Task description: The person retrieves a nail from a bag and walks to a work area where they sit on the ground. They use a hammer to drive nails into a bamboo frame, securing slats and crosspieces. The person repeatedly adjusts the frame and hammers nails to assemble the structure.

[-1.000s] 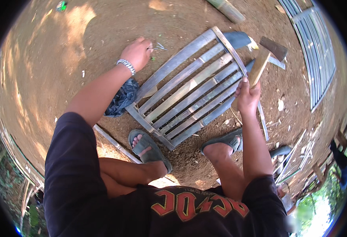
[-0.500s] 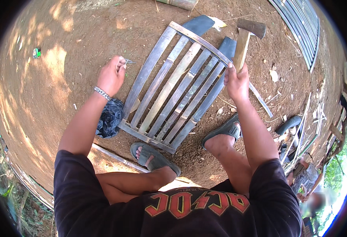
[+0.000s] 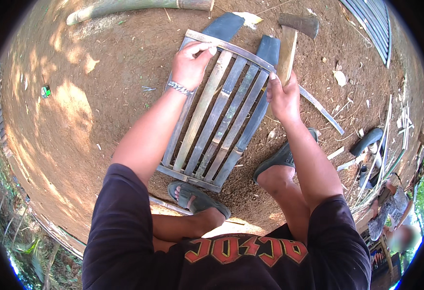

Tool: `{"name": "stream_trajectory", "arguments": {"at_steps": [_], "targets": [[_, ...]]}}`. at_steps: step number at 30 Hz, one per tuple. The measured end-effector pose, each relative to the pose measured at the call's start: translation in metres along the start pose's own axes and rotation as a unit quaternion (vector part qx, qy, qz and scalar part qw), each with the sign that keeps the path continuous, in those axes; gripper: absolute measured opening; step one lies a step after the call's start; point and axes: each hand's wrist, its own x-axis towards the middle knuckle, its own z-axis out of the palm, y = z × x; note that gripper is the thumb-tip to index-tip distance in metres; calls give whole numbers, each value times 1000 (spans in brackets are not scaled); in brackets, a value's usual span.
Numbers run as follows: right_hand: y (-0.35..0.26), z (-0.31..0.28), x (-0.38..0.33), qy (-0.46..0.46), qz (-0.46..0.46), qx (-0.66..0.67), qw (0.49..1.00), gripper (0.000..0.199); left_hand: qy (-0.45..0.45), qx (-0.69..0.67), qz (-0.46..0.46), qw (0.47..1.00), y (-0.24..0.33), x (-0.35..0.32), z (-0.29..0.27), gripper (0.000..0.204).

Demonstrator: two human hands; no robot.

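A slatted bamboo panel lies flat on the dirt in front of my sandalled feet. My left hand rests on its far cross rail, thumb and fingers pinched on what looks like a small nail held against the rail. My right hand grips the wooden handle of a hammer over the panel's right edge. The hammer's rusty metal head points away from me, beyond the rail.
A thick bamboo pole lies across the far ground. Two dark curved pieces stick out from under the panel. A thin strip, scraps and a corrugated sheet lie to the right. Loose nails sit left. Another person crouches at lower right.
My left hand left the ground at the left and came onto the panel's far rail. My right hand kept the hammer and brought it closer over the right edge. My view shifted toward the panel.
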Motion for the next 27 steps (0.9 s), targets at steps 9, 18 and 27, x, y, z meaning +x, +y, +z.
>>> {"name": "stream_trajectory", "arguments": {"at_steps": [9,18,27], "targets": [[6,0,-13,-14,36,14,999,34,154,146,110,971,-7,16,40,18],[18,6,-20,-17,17,-24,999,41,171,138,121,968,-16,18,43,15],[19,12,-28,-43,15,-74,996,45,182,176,174,952,-12,16,45,15]]}}
